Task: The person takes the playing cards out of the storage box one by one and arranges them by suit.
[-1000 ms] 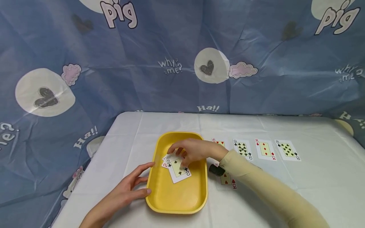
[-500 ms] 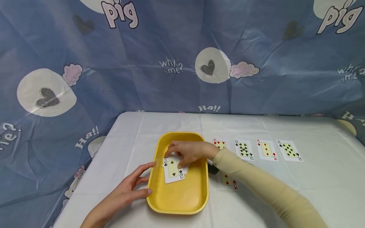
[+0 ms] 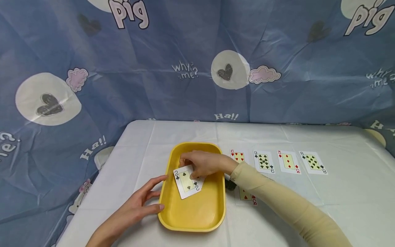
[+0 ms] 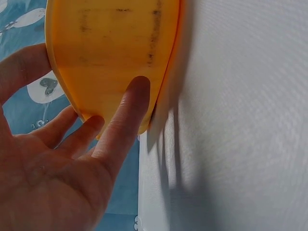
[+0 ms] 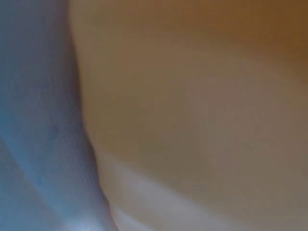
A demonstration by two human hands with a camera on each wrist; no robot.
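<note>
Inside the yellow tray (image 3: 191,216), my right hand (image 3: 202,164) pinches a two of clubs (image 3: 186,183), thumb on its face. Part of that card lies under my fingers, and whether other cards are beneath it cannot be seen. At the tray's left side, my left hand (image 3: 142,202) touches the wall with spread, fairly straight fingers. The left wrist view shows a fingertip (image 4: 139,86) against the tray's outer wall (image 4: 106,53). Only a blurred, pale surface fills most of the right wrist view.
To the tray's right, a row holds a six of hearts (image 3: 239,156), a nine of clubs (image 3: 263,161), a three of diamonds (image 3: 288,162) and an eight of spades (image 3: 313,162). A hearts card (image 3: 246,197) lies nearer, partly behind my right sleeve (image 3: 284,202). White cloth (image 3: 355,192) covers the table.
The two of clubs has shifted left and turned within the tray as my right hand moved it; a white card edge beside it is now covered. My left hand stays at the tray.
</note>
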